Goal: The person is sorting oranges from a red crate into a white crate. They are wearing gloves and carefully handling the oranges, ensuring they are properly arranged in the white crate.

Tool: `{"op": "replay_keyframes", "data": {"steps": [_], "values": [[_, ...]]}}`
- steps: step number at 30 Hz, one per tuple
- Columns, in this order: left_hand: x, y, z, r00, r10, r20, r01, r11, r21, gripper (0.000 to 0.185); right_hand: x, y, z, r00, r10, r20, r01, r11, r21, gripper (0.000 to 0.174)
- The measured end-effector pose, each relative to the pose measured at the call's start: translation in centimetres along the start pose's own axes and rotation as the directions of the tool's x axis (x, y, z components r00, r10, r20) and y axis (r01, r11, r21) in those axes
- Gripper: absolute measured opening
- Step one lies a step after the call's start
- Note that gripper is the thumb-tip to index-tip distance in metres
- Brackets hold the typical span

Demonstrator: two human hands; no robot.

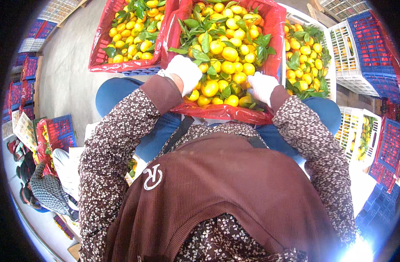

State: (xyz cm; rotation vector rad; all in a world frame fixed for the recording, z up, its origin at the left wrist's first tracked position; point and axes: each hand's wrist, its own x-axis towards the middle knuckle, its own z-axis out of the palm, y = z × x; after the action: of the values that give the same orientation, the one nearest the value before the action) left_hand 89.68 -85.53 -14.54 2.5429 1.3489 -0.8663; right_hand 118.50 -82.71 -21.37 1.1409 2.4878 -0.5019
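Straight ahead, between my knees, stands a crate lined with red plastic film (219, 113) and filled with yellow-orange citrus fruit (229, 54) with green leaves. My left hand (183, 72), in a white glove, is at the crate's near left side, over the edge of the fruit; its fingers point down and are mostly hidden. Also gloved in white, my right hand (263, 85) reaches in at the near right corner, close to the fruit and the film, its fingers curled. Whether either hand grips anything cannot be seen.
A red-lined crate (96, 58) of fruit stands on the left, a white plastic crate (331, 65) of leafy fruit on the right. Crates (372, 52) are stacked farther right. Another person (51, 188) is at the lower left, near a blue crate (64, 131).
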Motion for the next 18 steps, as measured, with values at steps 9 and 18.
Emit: {"op": "replay_keyframes", "data": {"steps": [9, 18], "values": [[3.7, 0.2, 5.1, 0.982, 0.082, -0.168, -0.154, 0.865, -0.478, 0.048, 6.6, -2.6, 0.4, 0.954, -0.014, -0.301, 0.096, 0.961, 0.26, 0.045], [2.6, 0.9, 5.7, 0.988, 0.002, -0.154, -0.076, 0.872, -0.483, 0.048, 6.6, -4.6, -0.4, 0.957, -0.039, -0.286, 0.094, 0.979, 0.183, 0.036]]}}
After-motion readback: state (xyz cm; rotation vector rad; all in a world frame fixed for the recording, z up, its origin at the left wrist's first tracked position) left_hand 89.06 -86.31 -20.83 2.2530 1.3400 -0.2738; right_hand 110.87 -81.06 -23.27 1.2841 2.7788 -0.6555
